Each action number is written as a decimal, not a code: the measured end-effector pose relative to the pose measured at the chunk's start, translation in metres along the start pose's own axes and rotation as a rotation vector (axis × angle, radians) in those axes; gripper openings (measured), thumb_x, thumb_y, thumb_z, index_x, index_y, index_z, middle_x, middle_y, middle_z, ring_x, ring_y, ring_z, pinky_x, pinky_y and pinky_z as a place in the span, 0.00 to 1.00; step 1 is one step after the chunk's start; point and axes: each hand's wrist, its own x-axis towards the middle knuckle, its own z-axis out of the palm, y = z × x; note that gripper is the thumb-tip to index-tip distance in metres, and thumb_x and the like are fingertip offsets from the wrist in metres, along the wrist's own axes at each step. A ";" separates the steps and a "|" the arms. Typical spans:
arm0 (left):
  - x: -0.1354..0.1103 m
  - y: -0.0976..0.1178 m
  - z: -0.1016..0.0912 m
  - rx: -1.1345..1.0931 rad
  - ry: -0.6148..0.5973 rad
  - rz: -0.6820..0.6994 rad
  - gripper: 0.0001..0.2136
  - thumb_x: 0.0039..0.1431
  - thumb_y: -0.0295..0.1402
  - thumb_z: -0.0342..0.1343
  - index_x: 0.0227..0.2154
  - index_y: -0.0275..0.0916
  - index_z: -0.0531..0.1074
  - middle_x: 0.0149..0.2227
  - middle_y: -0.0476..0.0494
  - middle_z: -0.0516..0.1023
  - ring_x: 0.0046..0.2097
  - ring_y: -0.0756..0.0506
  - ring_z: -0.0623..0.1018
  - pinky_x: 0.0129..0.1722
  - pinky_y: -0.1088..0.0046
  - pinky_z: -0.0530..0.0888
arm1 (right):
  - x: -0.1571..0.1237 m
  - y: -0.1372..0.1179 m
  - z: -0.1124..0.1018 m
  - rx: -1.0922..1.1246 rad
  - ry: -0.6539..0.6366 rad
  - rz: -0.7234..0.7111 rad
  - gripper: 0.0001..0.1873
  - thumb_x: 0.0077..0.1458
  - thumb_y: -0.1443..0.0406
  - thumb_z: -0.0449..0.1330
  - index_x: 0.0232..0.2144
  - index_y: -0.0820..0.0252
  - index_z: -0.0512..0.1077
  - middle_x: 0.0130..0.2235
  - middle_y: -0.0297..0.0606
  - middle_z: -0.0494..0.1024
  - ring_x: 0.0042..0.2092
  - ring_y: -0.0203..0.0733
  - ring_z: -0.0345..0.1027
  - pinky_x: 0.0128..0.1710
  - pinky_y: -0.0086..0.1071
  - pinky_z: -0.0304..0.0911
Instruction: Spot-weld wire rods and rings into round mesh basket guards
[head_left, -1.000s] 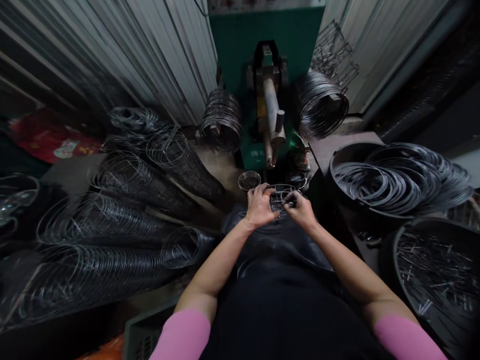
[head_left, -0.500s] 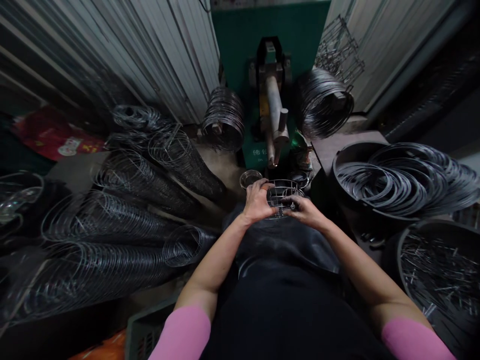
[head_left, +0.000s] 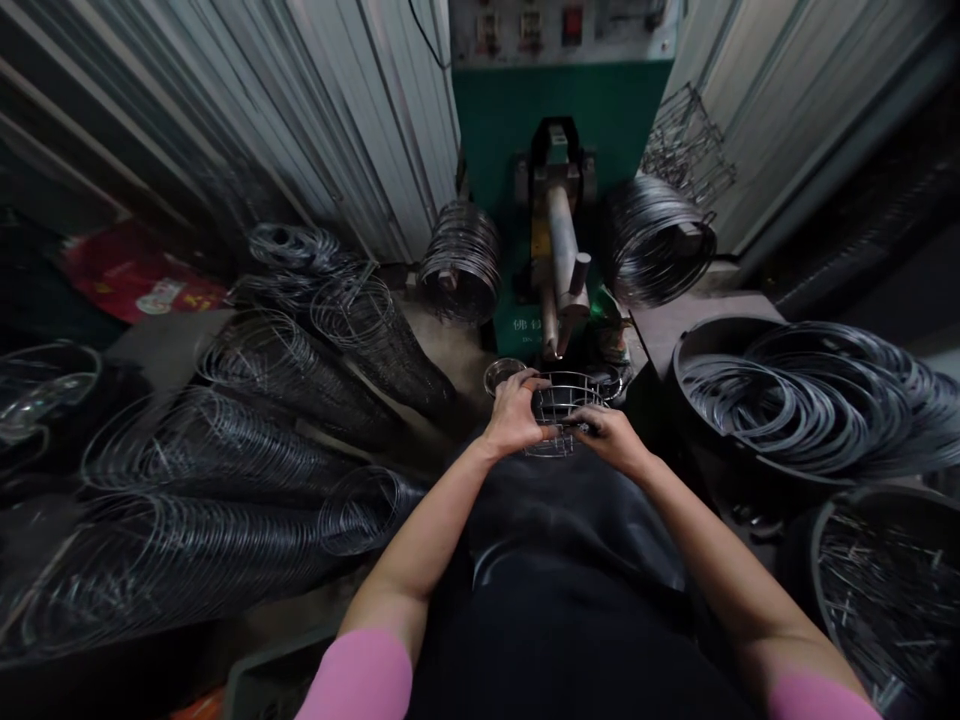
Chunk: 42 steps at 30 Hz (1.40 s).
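A small round wire basket (head_left: 564, 400) is held between both hands, just below the metal arm (head_left: 564, 262) of a green machine (head_left: 559, 120). My left hand (head_left: 514, 415) grips the basket's left rim with curled fingers. On the basket's right side, my right hand (head_left: 611, 438) pinches the wire. A small round dish (head_left: 501, 374) sits just left of my left hand. Both forearms reach forward over a dark apron (head_left: 570, 560).
Long stacks of wire rings (head_left: 225, 470) lie at the left. Ring coils (head_left: 461, 262) hang on both sides of the machine. At the right a black tub (head_left: 795, 400) holds wire hoops, and another tub (head_left: 892, 590) holds short wire pieces. Corrugated metal walls stand behind.
The basket has been tipped from lying flatter to more upright and carried slightly closer to the machine's arm. The view has tilted up a little.
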 end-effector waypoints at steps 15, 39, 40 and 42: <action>0.033 -0.025 0.001 -0.119 0.039 -0.016 0.33 0.31 0.36 0.68 0.46 0.38 0.67 0.54 0.37 0.63 0.57 0.37 0.64 0.57 0.57 0.62 | 0.039 0.017 -0.006 -0.080 0.000 -0.094 0.08 0.52 0.67 0.55 0.32 0.58 0.74 0.33 0.41 0.77 0.35 0.41 0.72 0.35 0.33 0.66; 0.064 -0.024 0.007 -0.119 0.104 -0.184 0.30 0.32 0.35 0.68 0.44 0.40 0.68 0.50 0.42 0.67 0.54 0.39 0.67 0.54 0.61 0.64 | 0.050 0.038 -0.006 -0.184 0.289 -0.011 0.09 0.53 0.63 0.56 0.37 0.56 0.74 0.41 0.41 0.76 0.42 0.43 0.70 0.43 0.35 0.65; 0.065 -0.025 0.007 -0.122 0.106 -0.181 0.30 0.31 0.35 0.68 0.44 0.40 0.68 0.50 0.41 0.67 0.54 0.39 0.67 0.55 0.61 0.64 | 0.049 0.039 -0.007 -0.183 0.323 0.018 0.09 0.53 0.62 0.56 0.35 0.57 0.74 0.39 0.41 0.76 0.41 0.43 0.70 0.42 0.35 0.65; 0.069 -0.027 0.006 -0.118 0.115 -0.175 0.31 0.30 0.34 0.68 0.43 0.39 0.68 0.50 0.40 0.67 0.55 0.38 0.66 0.55 0.61 0.64 | 0.051 0.041 -0.008 -0.181 0.353 0.063 0.09 0.54 0.61 0.55 0.31 0.58 0.74 0.35 0.41 0.75 0.38 0.43 0.70 0.40 0.35 0.65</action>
